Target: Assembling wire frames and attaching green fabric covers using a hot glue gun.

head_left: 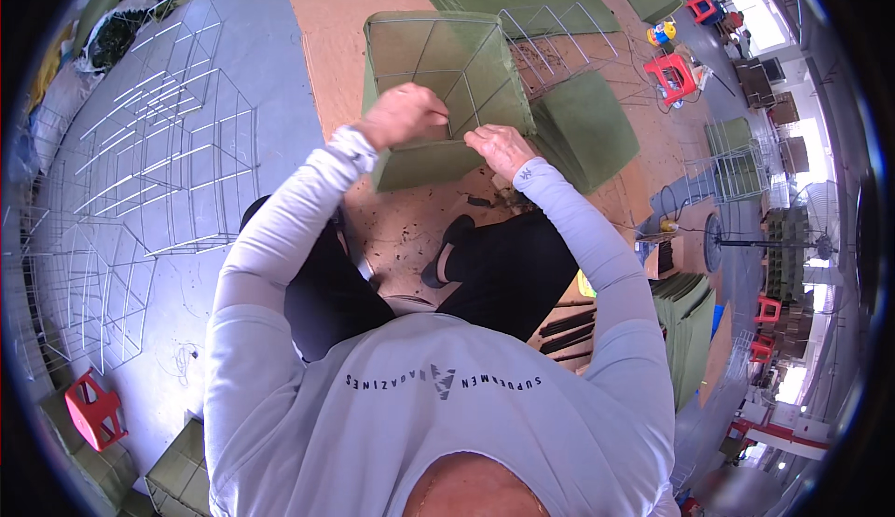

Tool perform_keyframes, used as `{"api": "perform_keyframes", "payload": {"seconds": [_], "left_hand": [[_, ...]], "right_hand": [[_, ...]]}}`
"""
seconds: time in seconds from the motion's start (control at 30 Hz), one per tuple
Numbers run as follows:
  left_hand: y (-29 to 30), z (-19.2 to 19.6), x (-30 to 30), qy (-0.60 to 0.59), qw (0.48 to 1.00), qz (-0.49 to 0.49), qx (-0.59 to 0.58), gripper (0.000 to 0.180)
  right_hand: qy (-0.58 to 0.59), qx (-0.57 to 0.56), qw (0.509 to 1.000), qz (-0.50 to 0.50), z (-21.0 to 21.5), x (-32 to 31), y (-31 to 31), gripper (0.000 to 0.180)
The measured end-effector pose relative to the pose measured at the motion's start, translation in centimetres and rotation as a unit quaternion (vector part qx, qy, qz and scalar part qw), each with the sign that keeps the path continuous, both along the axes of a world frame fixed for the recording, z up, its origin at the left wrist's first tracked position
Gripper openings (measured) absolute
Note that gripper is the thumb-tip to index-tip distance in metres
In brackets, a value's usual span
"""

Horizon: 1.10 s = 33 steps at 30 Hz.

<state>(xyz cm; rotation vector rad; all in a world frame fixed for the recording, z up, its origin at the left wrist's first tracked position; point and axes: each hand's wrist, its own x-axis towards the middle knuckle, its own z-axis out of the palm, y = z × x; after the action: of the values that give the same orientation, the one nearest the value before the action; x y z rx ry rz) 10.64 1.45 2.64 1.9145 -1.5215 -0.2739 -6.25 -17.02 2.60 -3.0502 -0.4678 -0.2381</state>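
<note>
In front of me on the brown floor sheet stands a green fabric box point(401, 165) stretched over a wire frame, its open side facing up. My right hand point(502, 151) pinches the near rim by its right corner, at the fabric and wire edge. Above the near left part of the box, slightly smeared, is my left hand point(406, 114), raised off the rim with its fingers curled together. What its fingertips hold, if anything, is too small to make out. Thin wire rods point(471, 97) cross the inside of the box.
Bare wire frames point(177, 144) cover the grey floor on my left. Green fabric sheets point(587, 130) lie right of the box, more green sheets point(513, 0) beyond it. A loose wire frame point(559, 37) lies between them. Red stools point(671, 79) and a fan point(713, 242) stand right.
</note>
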Motion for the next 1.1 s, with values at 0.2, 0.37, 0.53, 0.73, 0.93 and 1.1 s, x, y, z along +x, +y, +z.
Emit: {"api": "perform_keyframes", "payload": {"seconds": [0.2, 0.37, 0.53, 0.73, 0.93, 1.1], "left_hand": [[6.1, 0.3, 2.9, -0.131, 0.979, -0.101, 0.116, 0.034], [3.0, -4.8, 1.0, -0.184, 0.974, -0.133, -0.023, 0.022], [1.2, -3.6, -1.9, -0.107, 0.974, -0.177, -0.089, 0.020], [0.2, 0.1, -4.9, -0.109, 0.982, -0.155, -0.023, 0.019], [0.0, 0.1, -6.2, -0.093, 0.987, -0.132, -0.010, 0.018], [-0.6, 1.1, -7.0, -0.110, 0.988, -0.109, 0.007, 0.019]], "right_hand": [[0.030, -0.032, 0.999, 0.027, 0.9, 0.7, -1.6, 0.007], [0.017, -0.052, 0.998, 0.040, 1.0, 0.7, -5.0, 0.007], [-0.035, -0.016, 0.998, 0.040, 0.0, 0.3, -7.1, 0.005], [-0.074, -0.015, 0.997, 0.031, 0.0, -0.1, -8.6, 0.009], [-0.217, 0.035, 0.975, -0.036, -1.4, -1.9, -8.7, 0.030], [-0.249, 0.265, 0.800, -0.478, -8.9, -11.6, -13.7, 0.029]]}}
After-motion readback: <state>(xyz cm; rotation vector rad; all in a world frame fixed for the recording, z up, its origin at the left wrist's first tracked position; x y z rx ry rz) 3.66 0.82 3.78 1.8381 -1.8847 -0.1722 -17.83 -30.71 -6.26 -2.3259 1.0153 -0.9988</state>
